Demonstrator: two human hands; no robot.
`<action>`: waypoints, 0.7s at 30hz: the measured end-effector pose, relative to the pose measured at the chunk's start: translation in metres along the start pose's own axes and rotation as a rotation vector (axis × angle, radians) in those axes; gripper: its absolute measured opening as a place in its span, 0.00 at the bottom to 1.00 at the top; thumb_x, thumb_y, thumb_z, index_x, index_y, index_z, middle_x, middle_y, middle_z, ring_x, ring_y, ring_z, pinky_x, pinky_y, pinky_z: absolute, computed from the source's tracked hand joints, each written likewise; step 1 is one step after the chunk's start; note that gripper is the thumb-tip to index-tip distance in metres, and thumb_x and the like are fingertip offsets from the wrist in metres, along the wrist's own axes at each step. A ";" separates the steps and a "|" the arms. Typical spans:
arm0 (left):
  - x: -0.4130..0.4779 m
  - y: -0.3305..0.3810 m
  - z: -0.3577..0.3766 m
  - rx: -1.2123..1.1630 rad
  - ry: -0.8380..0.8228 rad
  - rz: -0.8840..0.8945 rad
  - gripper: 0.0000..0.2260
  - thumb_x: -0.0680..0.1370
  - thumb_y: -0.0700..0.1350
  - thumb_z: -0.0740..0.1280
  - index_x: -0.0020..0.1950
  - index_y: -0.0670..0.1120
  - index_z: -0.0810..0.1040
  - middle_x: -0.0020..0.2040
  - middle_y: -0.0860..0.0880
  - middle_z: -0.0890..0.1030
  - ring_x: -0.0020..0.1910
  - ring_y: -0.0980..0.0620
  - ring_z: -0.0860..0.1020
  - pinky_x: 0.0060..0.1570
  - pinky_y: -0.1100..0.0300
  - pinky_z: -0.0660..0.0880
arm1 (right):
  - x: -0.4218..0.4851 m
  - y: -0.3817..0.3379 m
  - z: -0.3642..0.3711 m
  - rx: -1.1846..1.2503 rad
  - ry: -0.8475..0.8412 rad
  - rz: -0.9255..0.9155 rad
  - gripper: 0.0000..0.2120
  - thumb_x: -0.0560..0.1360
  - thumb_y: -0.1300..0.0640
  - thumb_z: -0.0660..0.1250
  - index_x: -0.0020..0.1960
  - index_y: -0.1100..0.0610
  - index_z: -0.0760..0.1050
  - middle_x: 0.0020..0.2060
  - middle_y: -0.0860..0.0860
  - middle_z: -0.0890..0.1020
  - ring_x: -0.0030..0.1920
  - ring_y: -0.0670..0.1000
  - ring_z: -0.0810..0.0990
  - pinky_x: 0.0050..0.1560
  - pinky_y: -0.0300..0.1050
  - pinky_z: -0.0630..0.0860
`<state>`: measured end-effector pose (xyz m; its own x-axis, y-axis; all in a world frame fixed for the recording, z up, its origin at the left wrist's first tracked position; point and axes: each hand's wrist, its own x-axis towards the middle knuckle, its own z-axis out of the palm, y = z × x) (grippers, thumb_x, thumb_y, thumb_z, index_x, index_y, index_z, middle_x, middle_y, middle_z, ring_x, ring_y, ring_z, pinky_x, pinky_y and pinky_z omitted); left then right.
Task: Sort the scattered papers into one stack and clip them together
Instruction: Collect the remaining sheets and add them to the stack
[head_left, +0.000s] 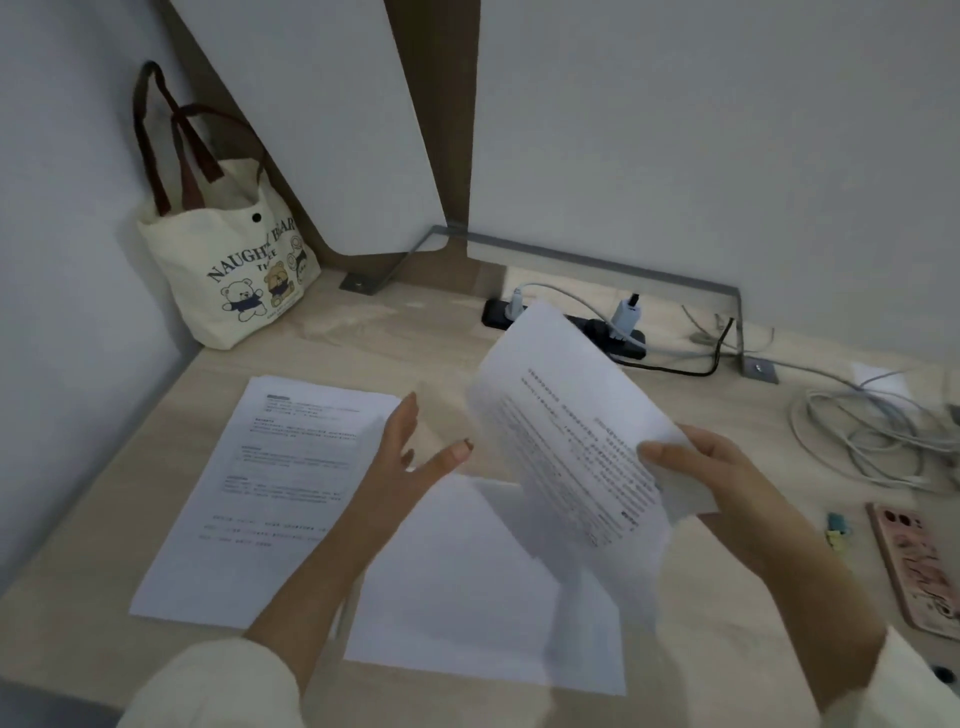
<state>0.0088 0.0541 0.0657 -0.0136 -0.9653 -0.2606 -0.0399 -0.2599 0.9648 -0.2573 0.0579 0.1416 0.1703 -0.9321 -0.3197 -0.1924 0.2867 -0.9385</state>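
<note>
In the head view, a printed sheet (571, 431) is held lifted above the table (363, 348), pinched at its edge by the right hand (711, 467). The left hand (410, 447) is spread open, fingers apart, between a printed page (270, 499) and a blank sheet (483, 587), both lying flat.

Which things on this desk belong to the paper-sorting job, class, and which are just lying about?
Part of the job:
printed white sheet held in the right hand
printed white sheet flat on the desk
blank white sheet nearest the person
small blue and yellow clip

Just lying about:
cream canvas tote bag with bears
pink-cased phone
black power strip
grey tangled cables
</note>
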 end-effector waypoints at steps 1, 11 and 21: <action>0.001 0.012 0.002 -0.044 -0.023 -0.001 0.37 0.69 0.53 0.73 0.73 0.56 0.57 0.72 0.56 0.63 0.73 0.54 0.61 0.72 0.53 0.57 | -0.002 -0.011 -0.007 0.050 0.006 -0.012 0.11 0.63 0.55 0.71 0.43 0.59 0.82 0.38 0.57 0.84 0.37 0.56 0.82 0.35 0.44 0.76; 0.005 0.061 0.012 0.061 -0.038 0.128 0.26 0.70 0.55 0.68 0.66 0.55 0.67 0.68 0.57 0.64 0.68 0.58 0.63 0.63 0.65 0.63 | 0.007 -0.061 -0.031 0.090 0.209 -0.122 0.08 0.68 0.59 0.64 0.43 0.55 0.80 0.36 0.51 0.83 0.35 0.53 0.80 0.39 0.46 0.73; 0.016 0.085 0.020 -0.033 -0.088 0.132 0.19 0.76 0.60 0.53 0.59 0.52 0.74 0.55 0.51 0.78 0.60 0.53 0.75 0.68 0.52 0.66 | 0.017 -0.081 -0.017 -0.111 0.219 -0.118 0.13 0.67 0.53 0.61 0.45 0.58 0.79 0.44 0.55 0.80 0.45 0.56 0.77 0.46 0.50 0.69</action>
<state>-0.0149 0.0169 0.1426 -0.1037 -0.9858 -0.1321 0.0008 -0.1329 0.9911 -0.2556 0.0155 0.2147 -0.0130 -0.9868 -0.1613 -0.2902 0.1581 -0.9438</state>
